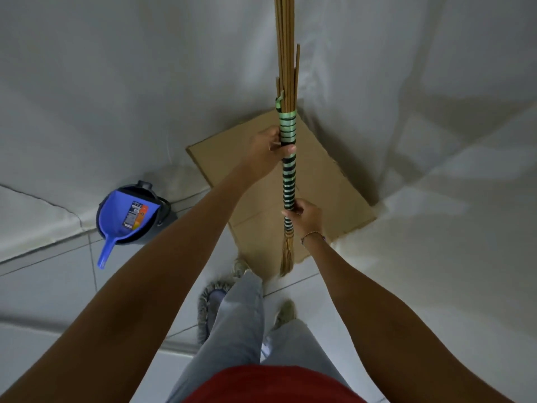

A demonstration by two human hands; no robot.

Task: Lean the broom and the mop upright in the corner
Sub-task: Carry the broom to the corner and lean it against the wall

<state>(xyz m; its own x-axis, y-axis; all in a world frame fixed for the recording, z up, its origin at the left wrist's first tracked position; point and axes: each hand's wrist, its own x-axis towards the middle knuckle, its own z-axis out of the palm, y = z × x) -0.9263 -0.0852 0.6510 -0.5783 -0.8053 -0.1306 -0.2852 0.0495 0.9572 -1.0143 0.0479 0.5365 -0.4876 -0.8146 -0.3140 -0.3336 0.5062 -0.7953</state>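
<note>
Green-and-black banded wrapping covers the broom handle, held near vertical in front of the wall corner, frayed lower end just above the floor. Left hand grip clamped on the upper banding; right hand grip clamped lower down. Cardboard sheet leans in the corner behind. Mop head lies on the tiled floor beside the person's leg. Blue dustpan sits in a dark bucket, left.
</note>
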